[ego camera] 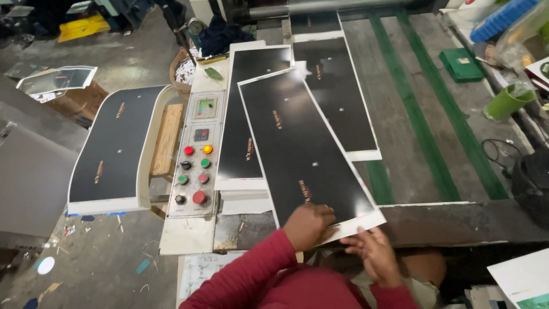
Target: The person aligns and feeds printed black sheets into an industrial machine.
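A long black printed sheet point(300, 149) with a white border lies on top of the desk point(412, 131), its long axis running from the near edge away toward the far left, so it sits slightly askew to the sheets under it. Its surface is smooth and glossy, with small gold markings along its length. Its near end overhangs the desk edge, where both hands meet it.

The left hand point(309, 224) rests knuckles-up on the near end of the sheet, fingers curled down onto the black surface; whether it pinches the edge cannot be told. The right hand point(372, 252) lies just beside the near right corner, fingers loosely spread and touching the white border, not closed around anything. Both sleeves are dark red.

Under the top sheet lie two more black sheets: one to the left point(249, 109), set straight along the desk, and one farther off to the right point(337, 91). The desk is worn grey with two green belts point(417, 114) running near to far.

Just left of the sheets stands a pale metal control panel point(194, 160) with round red, green, orange and black buttons. Farther left, another black sheet point(111, 143) drapes over a curved stack. At the far right stands a green cup point(506, 102).
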